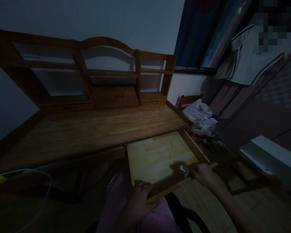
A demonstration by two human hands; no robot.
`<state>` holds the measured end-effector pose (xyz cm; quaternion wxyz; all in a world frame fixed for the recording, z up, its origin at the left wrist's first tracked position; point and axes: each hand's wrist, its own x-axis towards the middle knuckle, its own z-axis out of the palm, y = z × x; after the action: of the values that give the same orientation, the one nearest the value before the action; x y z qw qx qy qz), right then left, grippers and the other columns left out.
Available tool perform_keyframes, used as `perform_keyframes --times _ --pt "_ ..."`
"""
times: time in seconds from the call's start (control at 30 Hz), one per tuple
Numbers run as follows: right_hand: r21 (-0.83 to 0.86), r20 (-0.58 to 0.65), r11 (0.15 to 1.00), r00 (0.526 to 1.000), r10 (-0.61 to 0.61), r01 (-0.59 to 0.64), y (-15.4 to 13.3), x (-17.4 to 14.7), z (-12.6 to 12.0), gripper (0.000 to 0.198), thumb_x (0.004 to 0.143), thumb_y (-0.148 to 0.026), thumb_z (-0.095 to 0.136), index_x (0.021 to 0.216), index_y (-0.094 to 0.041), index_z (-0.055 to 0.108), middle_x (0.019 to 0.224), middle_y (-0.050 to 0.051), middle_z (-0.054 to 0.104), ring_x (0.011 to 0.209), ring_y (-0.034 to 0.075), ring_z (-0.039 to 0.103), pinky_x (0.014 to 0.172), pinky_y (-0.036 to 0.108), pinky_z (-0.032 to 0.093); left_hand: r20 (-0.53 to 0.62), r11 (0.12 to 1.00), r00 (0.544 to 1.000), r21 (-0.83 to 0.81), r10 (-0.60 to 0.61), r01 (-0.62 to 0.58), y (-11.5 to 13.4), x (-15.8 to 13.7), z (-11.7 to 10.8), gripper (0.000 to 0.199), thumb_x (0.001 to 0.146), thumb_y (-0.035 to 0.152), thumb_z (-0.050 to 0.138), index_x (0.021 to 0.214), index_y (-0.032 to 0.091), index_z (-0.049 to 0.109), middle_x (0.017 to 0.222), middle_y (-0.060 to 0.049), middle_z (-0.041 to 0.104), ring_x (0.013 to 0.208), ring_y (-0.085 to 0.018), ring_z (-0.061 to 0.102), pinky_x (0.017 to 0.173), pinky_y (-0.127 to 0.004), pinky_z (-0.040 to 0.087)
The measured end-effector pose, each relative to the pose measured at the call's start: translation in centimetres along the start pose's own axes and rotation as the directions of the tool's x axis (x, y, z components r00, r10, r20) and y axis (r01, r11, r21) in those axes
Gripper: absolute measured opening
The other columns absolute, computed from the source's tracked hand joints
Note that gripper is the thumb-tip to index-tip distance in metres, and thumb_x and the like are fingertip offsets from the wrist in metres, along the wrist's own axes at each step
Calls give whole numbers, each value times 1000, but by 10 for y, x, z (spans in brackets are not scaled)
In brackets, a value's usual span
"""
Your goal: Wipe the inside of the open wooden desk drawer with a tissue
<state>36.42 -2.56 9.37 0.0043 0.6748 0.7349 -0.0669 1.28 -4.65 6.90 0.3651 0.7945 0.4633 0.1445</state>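
Observation:
A wooden drawer [157,155] is pulled out from under the desk, above my lap. My left hand [141,198] grips its front panel near the left corner, fingers over the edge and thumb outside. At the front right of the drawer, my right hand [201,173] is closed on a small crumpled white tissue [184,171], held just inside the front panel. Whether the tissue touches the drawer's bottom I cannot tell. Small dark marks show on the pale drawer bottom.
The wooden desk [99,124] carries a shelf unit [113,73] along the wall. A chair with plastic bags [200,115] stands beyond its right end. A white cable [48,181] hangs at left. A stool [244,174] bears a pale flat object [269,155] at right.

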Motion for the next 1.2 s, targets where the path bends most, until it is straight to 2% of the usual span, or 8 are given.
perform_keyframes --times 0.13,0.27,0.33,0.47,0.6,0.8,1.03,1.2 --pt "-175 -84 978 992 95 -108 59 -4 -2 36 94 -32 40 85 -19 73 86 11 74 80 23 70 67 28 41 0 1000 1000 -4 7 -7 1 -1 -1 52 74 51 70 121 28 69 115 -8 70 115 -30 56 99 -41 42" --pt "-228 -223 965 971 80 -132 105 -5 -2 34 91 -29 45 112 -19 70 114 13 71 95 24 69 74 29 46 2 1000 1000 -1 -7 7 3 -3 -4 52 74 53 70 119 27 70 115 -8 71 115 -30 56 99 -41 42" --pt "-234 -237 954 962 133 -190 121 -5 -1 35 92 -30 44 112 -18 70 109 14 72 93 24 69 73 30 46 9 1000 1000 0 -10 10 4 -3 -4 53 74 53 70 120 26 70 116 -8 71 115 -30 56 100 -41 42" --pt "-213 -121 947 968 219 -241 136 -4 2 32 93 -29 42 92 -18 71 88 12 74 82 23 70 66 29 42 31 1000 999 -2 -21 21 3 -2 -4 55 74 54 68 121 27 69 117 -8 71 117 -31 56 100 -41 41" --pt "-268 -141 929 964 225 -256 132 -7 3 29 92 -30 44 86 -18 70 94 13 73 83 24 70 62 30 39 16 1000 1000 -13 -21 21 1 -2 -2 56 74 56 68 123 26 69 120 -9 69 120 -31 54 102 -42 40" --pt "-326 -216 880 933 287 -346 119 -10 4 29 92 -32 46 82 -18 69 81 13 72 75 27 70 57 31 39 7 1000 1000 -15 -3 4 4 -3 -5 50 75 54 68 117 27 71 110 -7 72 115 -29 56 99 -40 41" --pt "-287 -239 957 970 -32 -39 90 -12 5 33 91 -19 43 116 -16 65 114 14 70 96 22 69 76 29 50 26 1000 1000 -7 -5 5 5 0 -5 48 75 51 69 116 27 71 112 -7 71 112 -29 58 96 -38 42" --pt "-199 -178 979 980 -89 52 45 -19 5 35 92 -18 40 118 -15 63 120 15 68 102 23 67 85 33 50 22 1000 1000 11 -20 19 2 0 -3 51 74 53 70 118 27 70 117 -6 70 116 -27 56 99 -36 41"
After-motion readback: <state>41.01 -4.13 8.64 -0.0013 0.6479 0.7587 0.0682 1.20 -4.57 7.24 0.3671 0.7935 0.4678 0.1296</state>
